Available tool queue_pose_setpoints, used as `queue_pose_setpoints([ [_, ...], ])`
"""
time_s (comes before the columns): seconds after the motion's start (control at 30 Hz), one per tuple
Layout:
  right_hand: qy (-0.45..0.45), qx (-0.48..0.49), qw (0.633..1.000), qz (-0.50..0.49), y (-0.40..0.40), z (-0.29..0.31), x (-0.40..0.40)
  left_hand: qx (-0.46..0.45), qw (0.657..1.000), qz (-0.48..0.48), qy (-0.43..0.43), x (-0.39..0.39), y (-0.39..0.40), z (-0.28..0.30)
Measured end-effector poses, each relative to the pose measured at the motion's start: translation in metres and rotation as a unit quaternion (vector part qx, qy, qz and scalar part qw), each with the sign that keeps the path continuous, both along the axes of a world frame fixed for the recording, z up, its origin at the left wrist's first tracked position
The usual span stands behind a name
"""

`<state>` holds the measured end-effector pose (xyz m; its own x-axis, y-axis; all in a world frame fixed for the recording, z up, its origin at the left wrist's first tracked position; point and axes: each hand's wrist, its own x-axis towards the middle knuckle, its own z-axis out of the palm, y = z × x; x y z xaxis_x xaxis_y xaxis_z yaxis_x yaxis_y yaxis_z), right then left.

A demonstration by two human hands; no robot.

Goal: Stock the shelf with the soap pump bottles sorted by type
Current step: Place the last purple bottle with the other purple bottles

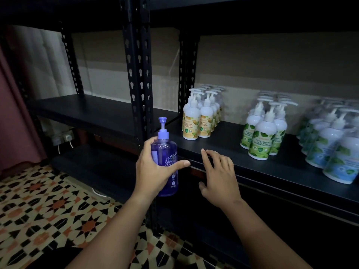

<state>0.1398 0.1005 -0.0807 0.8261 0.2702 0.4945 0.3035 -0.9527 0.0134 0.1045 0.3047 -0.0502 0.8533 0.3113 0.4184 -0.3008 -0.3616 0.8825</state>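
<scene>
Centre frame: your left hand point(155, 171) grips a translucent purple pump bottle point(166, 162); your right hand point(218, 176), fingers relaxed, empty, hovers at the matte black shelf point(223, 144) edge.

purple bottle point(167, 162), black shelf point(213, 150), geometric-patterned floor point(48, 206)

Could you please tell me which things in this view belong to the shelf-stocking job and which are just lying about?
Part of the job:
- purple pump bottle, held by the left hand
- yellow-label bottles
- green-label bottles
- blue-label bottles
- shelf, right hand at its edge

Just lying about:
- wall socket
- patterned floor tiles
</scene>
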Motion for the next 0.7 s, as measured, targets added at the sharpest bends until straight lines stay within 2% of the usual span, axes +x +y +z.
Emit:
queue_pose_setpoints([
  [0.2,0.000,0.009,1.000,0.006,0.000,0.000,0.000,0.012,1.000,0.005,0.014,0.002,0.001,-0.001],
  [0.5,-0.008,0.007,1.000,0.004,0.001,-0.002,0.001,-0.042,0.998,-0.049,-0.028,-0.001,0.008,0.004],
  [0.7,-0.010,0.008,1.000,0.003,0.000,-0.002,0.001,0.010,0.994,-0.110,0.000,0.004,0.017,0.006],
])
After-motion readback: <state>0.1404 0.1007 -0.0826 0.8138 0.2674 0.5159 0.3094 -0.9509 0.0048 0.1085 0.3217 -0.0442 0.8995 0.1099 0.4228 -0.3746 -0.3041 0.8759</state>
